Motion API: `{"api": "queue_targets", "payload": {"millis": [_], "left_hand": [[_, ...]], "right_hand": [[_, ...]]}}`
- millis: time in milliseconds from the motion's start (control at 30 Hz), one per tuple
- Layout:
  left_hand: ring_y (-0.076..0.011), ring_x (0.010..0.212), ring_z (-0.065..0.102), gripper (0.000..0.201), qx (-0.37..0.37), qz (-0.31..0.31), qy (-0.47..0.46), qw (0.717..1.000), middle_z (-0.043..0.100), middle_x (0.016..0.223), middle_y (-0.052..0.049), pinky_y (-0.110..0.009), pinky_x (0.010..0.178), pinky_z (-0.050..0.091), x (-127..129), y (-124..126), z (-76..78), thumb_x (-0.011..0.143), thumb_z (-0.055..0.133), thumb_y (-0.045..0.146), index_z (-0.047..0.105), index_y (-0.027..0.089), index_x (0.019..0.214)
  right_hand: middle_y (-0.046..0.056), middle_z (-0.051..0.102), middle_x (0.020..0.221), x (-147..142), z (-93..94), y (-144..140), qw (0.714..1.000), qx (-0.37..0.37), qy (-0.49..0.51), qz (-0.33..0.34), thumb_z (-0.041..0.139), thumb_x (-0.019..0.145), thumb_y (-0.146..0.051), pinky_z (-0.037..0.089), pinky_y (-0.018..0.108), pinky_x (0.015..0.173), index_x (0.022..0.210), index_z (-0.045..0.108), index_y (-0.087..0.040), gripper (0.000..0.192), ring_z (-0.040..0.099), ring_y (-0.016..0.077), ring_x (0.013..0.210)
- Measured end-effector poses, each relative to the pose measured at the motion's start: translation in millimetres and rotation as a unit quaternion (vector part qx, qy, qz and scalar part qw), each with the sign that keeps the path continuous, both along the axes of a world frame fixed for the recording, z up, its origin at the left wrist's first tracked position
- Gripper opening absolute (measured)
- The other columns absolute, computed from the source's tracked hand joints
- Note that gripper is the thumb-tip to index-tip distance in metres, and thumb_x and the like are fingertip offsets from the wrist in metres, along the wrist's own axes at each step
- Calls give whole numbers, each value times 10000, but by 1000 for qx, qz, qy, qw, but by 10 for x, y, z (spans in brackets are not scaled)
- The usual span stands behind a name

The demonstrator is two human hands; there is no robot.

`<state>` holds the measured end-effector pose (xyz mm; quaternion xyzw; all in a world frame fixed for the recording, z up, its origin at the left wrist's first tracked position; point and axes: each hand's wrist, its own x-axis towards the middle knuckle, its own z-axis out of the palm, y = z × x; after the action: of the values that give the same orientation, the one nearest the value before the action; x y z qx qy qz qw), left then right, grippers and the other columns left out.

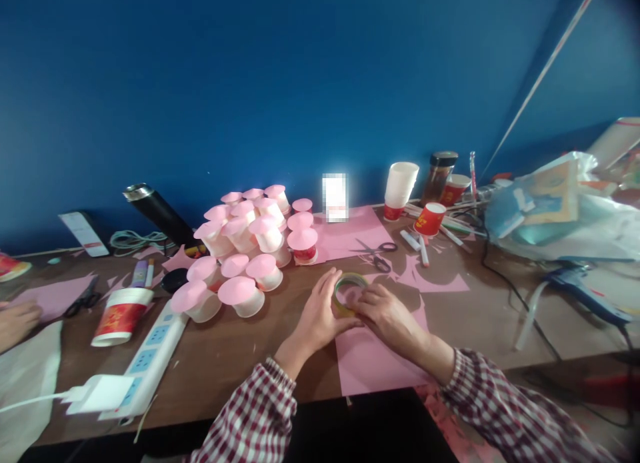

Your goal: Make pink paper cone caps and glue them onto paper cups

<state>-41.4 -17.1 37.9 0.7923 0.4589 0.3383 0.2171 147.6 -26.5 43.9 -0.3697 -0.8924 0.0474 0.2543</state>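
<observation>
From where I'm watching, my left hand (316, 316) cups the tape roll (349, 291) from its nine o'clock side, fingers curled round the rim to steady it flat on the pink paper sheet (370, 363). My right hand (385, 315) pinches the roll at four o'clock, wrist low, sleeve angled in, with the scissors (376, 253) lying at twelve.

No lettering is showing clearly enough to be read. The red paper cups (429, 218) are carrying gold markings too blurred to make out, and the small white card (335, 197) against the wall is appearing only as a pixelated patch.
</observation>
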Motion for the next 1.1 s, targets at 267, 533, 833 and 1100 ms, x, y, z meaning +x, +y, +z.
{"api": "queue_targets", "payload": {"millis": [267,533,833,1100], "left_hand": [[-266,1240,431,756,-77,-15,-58,995,462,1341,-133,-448,1023,362,16,94,-33,690,695,435,370,202,1332],[-256,1237,430,741,-67,-25,-46,996,458,1343,-131,-441,1028,356,18,113,-38,707,690,377,354,199,1343],[-279,1244,423,500,-17,-20,33,999,459,1335,-152,-460,1012,370,65,64,11,742,629,451,536,178,1149],[-285,1246,394,335,119,-20,121,985,467,1319,-132,-481,1007,375,99,-75,-9,814,567,361,579,176,1092]], "right_hand": [[39,640,769,-23,-21,10,1000,-1,13,-4,520,878,-149,471,343,798,835,628,-167,117,560,180,790],[113,562,1221,70,29,-43,997,-8,60,-44,537,858,-203,446,427,946,1218,512,-178,362,505,242,1130],[105,573,1208,705,137,-23,997,-21,-17,-76,536,843,-178,456,430,936,1198,533,-191,355,528,242,1110],[80,627,1122,1322,223,254,984,-39,-109,-134,520,851,-202,448,372,902,1102,602,-215,265,567,224,1042]]}}
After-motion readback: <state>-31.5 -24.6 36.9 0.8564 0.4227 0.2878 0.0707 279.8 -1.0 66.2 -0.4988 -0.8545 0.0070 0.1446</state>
